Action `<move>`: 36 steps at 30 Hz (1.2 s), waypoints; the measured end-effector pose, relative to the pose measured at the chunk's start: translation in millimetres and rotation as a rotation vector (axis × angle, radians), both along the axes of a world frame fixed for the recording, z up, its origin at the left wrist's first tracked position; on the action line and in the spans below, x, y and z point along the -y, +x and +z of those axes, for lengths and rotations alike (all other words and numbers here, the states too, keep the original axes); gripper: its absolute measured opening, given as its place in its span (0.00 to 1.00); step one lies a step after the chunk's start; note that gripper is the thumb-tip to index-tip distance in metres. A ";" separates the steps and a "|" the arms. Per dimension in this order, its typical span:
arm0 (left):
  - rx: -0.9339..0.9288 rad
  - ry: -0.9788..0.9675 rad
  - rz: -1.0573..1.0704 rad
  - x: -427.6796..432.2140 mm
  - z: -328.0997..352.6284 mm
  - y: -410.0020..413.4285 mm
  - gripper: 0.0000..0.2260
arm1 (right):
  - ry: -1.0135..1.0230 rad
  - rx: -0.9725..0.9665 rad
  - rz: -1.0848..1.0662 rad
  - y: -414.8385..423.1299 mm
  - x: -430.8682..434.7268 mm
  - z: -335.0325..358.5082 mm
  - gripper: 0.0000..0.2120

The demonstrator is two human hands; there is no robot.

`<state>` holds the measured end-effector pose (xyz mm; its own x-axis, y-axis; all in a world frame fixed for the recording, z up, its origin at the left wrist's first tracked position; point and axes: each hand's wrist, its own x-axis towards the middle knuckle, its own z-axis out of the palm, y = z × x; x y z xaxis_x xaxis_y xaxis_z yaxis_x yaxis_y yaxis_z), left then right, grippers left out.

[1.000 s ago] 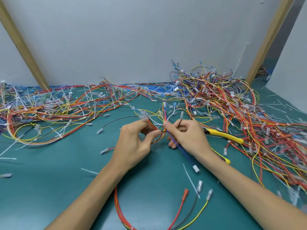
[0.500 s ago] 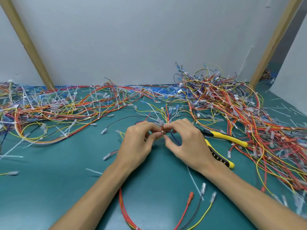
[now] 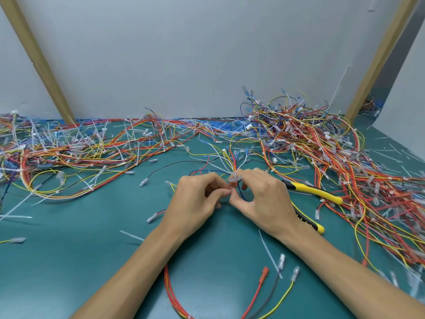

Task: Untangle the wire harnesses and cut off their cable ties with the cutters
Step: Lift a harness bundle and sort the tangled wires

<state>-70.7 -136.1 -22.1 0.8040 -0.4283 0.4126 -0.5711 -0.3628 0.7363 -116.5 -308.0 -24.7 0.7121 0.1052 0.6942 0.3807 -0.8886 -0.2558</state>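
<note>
Well, the green table (image 3: 69,261) fills most of the view, with a pale wall (image 3: 161,54) standing behind it at twelve o'clock. Taking the hands as the middle of the dial, the bigger heap of wire harnesses (image 3: 340,162) sprawls from one o'clock round to four, red, orange and yellow, studded with clear connectors. A flatter heap (image 3: 69,155) stretches out toward ten o'clock, bristling with white tie tails.

Both bare forearms come in from six o'clock. The left hand (image 3: 195,201) and right hand (image 3: 264,201) meet thumb to thumb over the middle of the table. The fingers of each are curled and pinch the held harness (image 3: 233,165) at one spot. Its wires fan out from that pinch toward twelve o'clock. A red and orange loop (image 3: 169,288) lying at six o'clock between the forearms seems to be part of the same harness, though the wrists hide the join.

The cutters (image 3: 315,192) lie on the table at three o'clock, just beside the right hand, with their yellow handles spread and their head hidden behind that hand.

A white cable tie (image 3: 235,179) sits on the bundle right at the fingertips. At five o'clock a cut tie strip (image 3: 268,252) lies loose near a red connector (image 3: 265,272).
</note>
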 end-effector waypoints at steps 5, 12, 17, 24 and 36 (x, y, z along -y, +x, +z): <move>-0.091 0.071 0.046 5.1 4.5 -1.6 0.06 | 0.062 -0.077 0.000 0.7 -3.2 -2.1 0.06; -0.090 0.108 0.086 11.4 12.5 -2.7 0.07 | 0.195 -0.164 0.023 5.0 -0.7 -2.8 0.05; -0.055 0.081 0.100 15.5 14.1 -2.8 0.06 | 0.271 -0.187 0.009 7.2 0.1 -0.6 0.03; -0.155 0.018 0.062 6.6 13.0 0.3 0.07 | 0.222 -0.252 -0.063 4.6 1.8 3.1 0.07; -0.055 -0.202 0.031 -6.3 12.4 3.7 0.13 | 0.563 -0.183 -0.035 18.8 17.6 -4.3 0.06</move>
<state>-67.1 -129.7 -9.7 0.8391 -0.3163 0.4425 -0.5188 -0.2211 0.8258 -97.6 -325.6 -29.0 0.8217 -0.2692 0.5024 0.2594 -0.6083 -0.7501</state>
